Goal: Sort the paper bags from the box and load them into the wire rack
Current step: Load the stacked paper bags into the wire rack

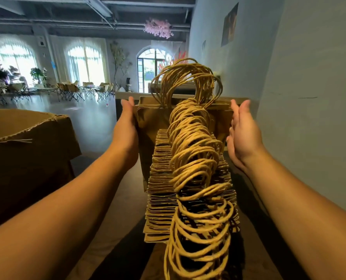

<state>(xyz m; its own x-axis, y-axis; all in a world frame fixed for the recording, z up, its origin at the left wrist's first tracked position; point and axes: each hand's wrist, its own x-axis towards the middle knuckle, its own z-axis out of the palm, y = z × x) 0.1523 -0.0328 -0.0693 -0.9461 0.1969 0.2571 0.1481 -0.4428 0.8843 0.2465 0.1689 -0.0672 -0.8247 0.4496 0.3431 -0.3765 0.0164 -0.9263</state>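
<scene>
Your two arms reach forward from the lower corners of the frame toward a long row of brown paper bags [164, 190] that runs up the middle of the picture. The bags stand packed close together, one behind the other, and their twisted paper handles [196, 162] form a thick line of loops along the top of the row.

Your left hand [126, 126] lies flat against the left side of the bags at the far end of the row, fingers straight and pointing away from you; it presses the paper and is not curled around anything. Your right hand [241, 134] is released, with straight fingers and the palm turned toward the right side of the same bags. It is just beside them, and you cannot tell from this view whether it touches them. The bags between your hands stand higher than the rest of the row.

The wire rack cannot be made out under the bags. At the left edge of the frame stands a large cardboard box [26, 142] with a torn upper rim. A pale wall [309, 77] fills the right side, and folding chairs [71, 90] stand in the bright room at the upper left.
</scene>
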